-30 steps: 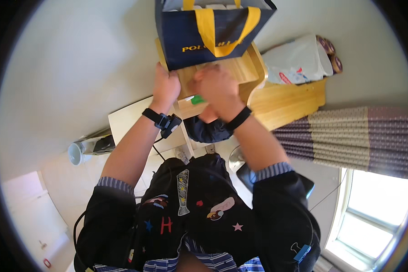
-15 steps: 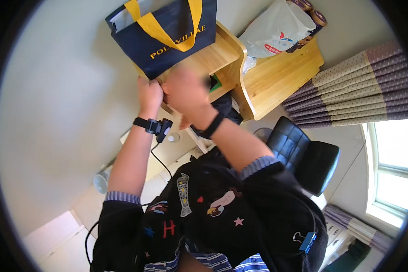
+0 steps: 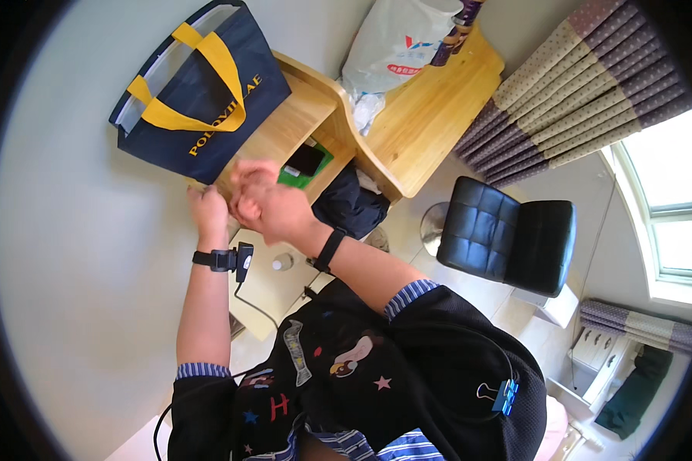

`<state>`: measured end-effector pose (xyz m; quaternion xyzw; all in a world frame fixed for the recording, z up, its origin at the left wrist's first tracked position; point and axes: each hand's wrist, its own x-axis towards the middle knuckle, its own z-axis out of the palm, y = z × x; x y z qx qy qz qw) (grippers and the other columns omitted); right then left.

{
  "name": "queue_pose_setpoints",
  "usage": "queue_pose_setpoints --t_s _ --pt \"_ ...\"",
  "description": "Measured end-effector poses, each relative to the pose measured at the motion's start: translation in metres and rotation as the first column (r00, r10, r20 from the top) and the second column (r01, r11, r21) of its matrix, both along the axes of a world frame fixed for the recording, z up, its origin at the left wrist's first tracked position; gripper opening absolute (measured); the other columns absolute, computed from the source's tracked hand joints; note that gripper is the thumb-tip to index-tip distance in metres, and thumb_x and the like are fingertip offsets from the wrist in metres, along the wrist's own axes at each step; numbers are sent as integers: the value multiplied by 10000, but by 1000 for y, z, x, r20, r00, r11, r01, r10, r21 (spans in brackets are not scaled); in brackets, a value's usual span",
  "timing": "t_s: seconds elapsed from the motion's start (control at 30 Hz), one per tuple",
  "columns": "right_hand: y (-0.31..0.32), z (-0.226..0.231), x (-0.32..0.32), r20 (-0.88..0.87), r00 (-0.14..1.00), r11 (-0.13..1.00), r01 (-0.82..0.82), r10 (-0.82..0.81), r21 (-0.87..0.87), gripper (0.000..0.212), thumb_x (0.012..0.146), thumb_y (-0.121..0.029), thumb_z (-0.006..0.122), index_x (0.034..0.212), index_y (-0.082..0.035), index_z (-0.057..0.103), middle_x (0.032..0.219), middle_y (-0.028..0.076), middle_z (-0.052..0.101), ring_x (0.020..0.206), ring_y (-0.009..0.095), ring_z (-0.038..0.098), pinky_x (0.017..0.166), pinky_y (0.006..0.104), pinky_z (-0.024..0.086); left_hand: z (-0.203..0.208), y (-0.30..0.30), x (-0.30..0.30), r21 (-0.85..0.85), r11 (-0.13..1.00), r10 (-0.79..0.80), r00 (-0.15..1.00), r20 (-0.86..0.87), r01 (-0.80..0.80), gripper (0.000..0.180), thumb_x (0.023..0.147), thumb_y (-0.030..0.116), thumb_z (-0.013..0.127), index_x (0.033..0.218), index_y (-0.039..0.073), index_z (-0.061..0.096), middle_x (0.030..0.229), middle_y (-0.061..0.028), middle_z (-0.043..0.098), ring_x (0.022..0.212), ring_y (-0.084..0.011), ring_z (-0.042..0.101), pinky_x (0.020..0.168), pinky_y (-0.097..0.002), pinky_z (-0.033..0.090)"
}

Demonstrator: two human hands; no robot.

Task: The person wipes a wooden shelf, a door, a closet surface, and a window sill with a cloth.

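My left hand (image 3: 209,210) is closed beside the wall, at the near left corner of the wooden shelf (image 3: 309,103). What it grips, if anything, is hidden. My right hand (image 3: 273,206) is just to its right, over the shelf's front edge, with curled fingers smeared by motion. Whether it holds anything cannot be made out. A navy paper bag (image 3: 183,142) with yellow handles (image 3: 224,71) stands on the shelf top, just beyond my left hand. In the compartment under the top, a dark phone-like slab (image 3: 306,160) lies on a green item (image 3: 292,180).
A white plastic bag (image 3: 392,46) rests on the wooden desktop (image 3: 438,96) at right. Black fabric (image 3: 351,201) sits low in the shelf. A black padded chair (image 3: 480,230) stands at right, near the curtain (image 3: 569,84). A small bottle (image 3: 283,262) is below my right hand.
The view has shifted, so the bag and shelf appear farther left. My right hand has shifted relative to the shelf, uncovering the dark slab and green item. My left hand stays by the shelf corner.
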<state>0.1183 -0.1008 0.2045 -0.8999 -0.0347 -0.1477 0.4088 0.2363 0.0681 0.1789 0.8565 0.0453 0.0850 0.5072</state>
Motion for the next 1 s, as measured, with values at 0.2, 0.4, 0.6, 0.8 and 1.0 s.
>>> queue_pose_setpoints --t_s 0.2,0.4,0.6,0.8,1.0 --pt "-78 11 27 -45 997 996 62 -65 -60 304 891 -356 670 1135 -180 711 967 55 773 898 303 756 778 442 600 -4 4 -9 212 974 64 994 87 -82 479 959 167 527 1281 -186 497 1296 -396 592 1241 -499 573 1067 -492 436" --pt "-102 6 43 169 882 898 431 -440 86 390 919 -348 649 1241 -129 633 1226 193 658 811 393 729 709 496 595 30 -2 -21 -366 928 -100 993 -70 68 344 940 93 556 1229 -92 577 1209 -263 675 1142 -396 640 1007 -461 470" --pt "-79 44 -7 16 992 992 -122 122 -8 342 877 -185 697 1206 -104 655 1265 135 661 1024 343 717 783 419 599 25 14 -23 40 999 8 998 70 -11 374 937 75 563 1282 -72 571 1245 -247 669 1171 -382 634 1024 -443 464" --pt "-172 35 48 397 783 866 496 -478 65 450 912 -251 671 1299 -40 582 1167 193 627 901 401 688 669 460 589 92 -79 -85 626 750 -238 796 557 -214 313 935 25 568 1239 -33 618 1183 -234 668 1115 -408 628 989 -452 481" --pt "-200 -127 31 179 906 690 409 -383 -597 335 983 -340 558 1137 -52 635 1120 144 647 949 320 700 702 398 602 106 -152 -61 683 697 -562 758 331 218 151 960 4 570 1090 13 647 1000 -164 665 943 -378 635 830 -444 511"
